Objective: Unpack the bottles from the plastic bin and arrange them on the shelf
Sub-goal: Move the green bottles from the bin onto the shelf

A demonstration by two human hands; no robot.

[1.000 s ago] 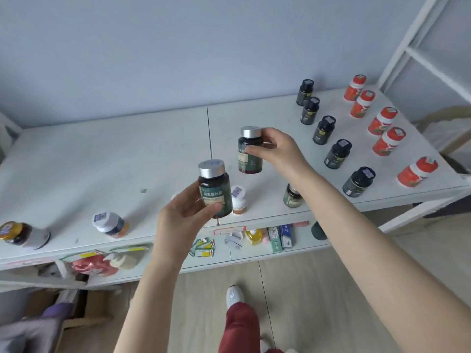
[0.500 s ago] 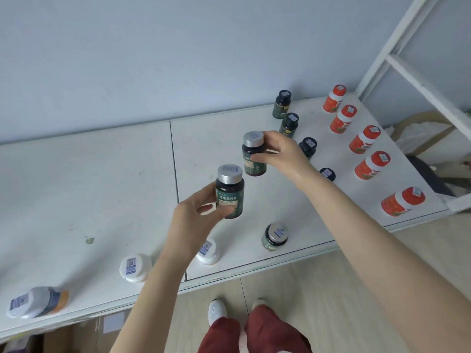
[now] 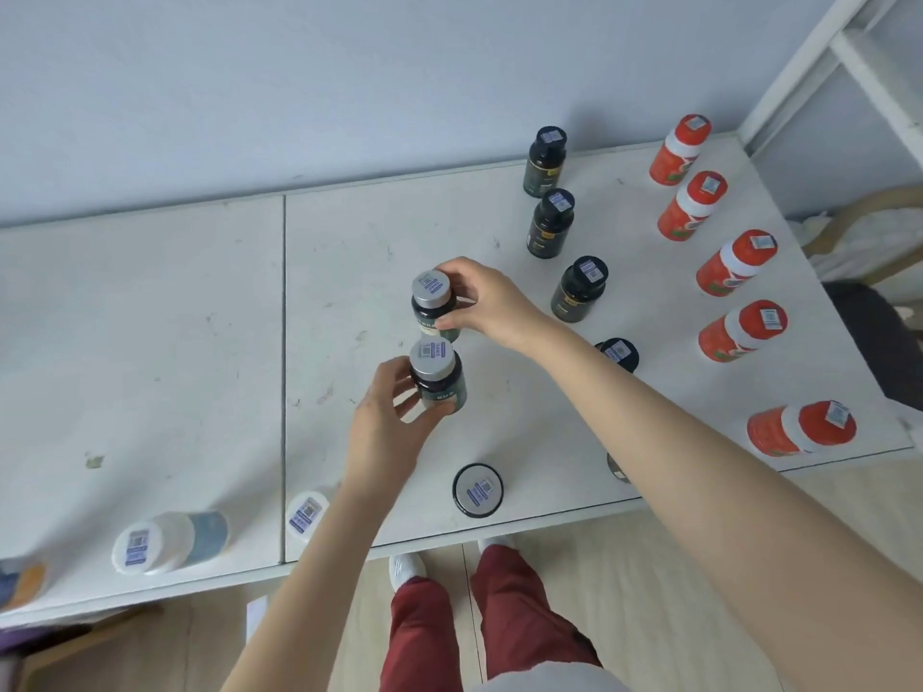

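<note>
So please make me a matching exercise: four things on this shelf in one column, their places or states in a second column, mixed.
Things:
1. far silver-capped bottle
2. near silver-capped bottle
3. red-capped bottles
4. bottle with the black-rimmed lid

Places or states:
A. in a row at the shelf's right side
B. gripped by the left hand
C. standing free near the front edge
D. gripped by the right hand

Pairs: 1-D, 2-B, 3-A, 4-C

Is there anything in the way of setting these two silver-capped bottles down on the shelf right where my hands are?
Nothing visible blocks them. The shelf is bare around the right hand's bottle and the left hand's bottle. The black-capped row stands off to the right, the flat jar near the front edge.
</note>
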